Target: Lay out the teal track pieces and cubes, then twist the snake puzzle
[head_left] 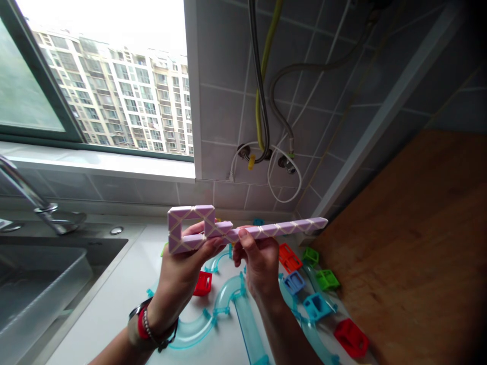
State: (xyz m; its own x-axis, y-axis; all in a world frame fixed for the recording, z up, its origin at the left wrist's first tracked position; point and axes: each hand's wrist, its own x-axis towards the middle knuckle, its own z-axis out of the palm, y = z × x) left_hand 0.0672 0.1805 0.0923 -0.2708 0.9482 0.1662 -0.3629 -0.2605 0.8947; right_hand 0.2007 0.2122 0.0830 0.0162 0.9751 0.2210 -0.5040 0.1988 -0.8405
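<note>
Here both hands hold a pink-and-white snake puzzle (228, 230) up in the air above the worktop (114, 299), well clear of everything lying on it. The left hand (182, 271) is closed around the folded end, where the segments already form a small square loop, thumb and fingers wrapped under its lower bar. The right hand (258, 263) pinches the straight run just beside that loop, fingers curled shut on it, while the rest of the chain sticks out unsupported toward the wooden board (411, 243) at the right edge.

The likeliest slip, I judge, is at that free tail: a quick twist of the joint between the hands could swing it round, and the pinch of the right hand looks light enough for the chain to turn out of the fingers. If it drops, it falls among the clear blue track pieces (228, 309) and the small red (203, 284), blue (315, 305) and green blocks (327, 279) spread along the worktop's near right part, and could scatter them. The sink (41, 284) lies at the left edge, so a drop that bounces leftward might end in the basin. Forcing a segment the wrong way might also strain the loop already folded.
</note>
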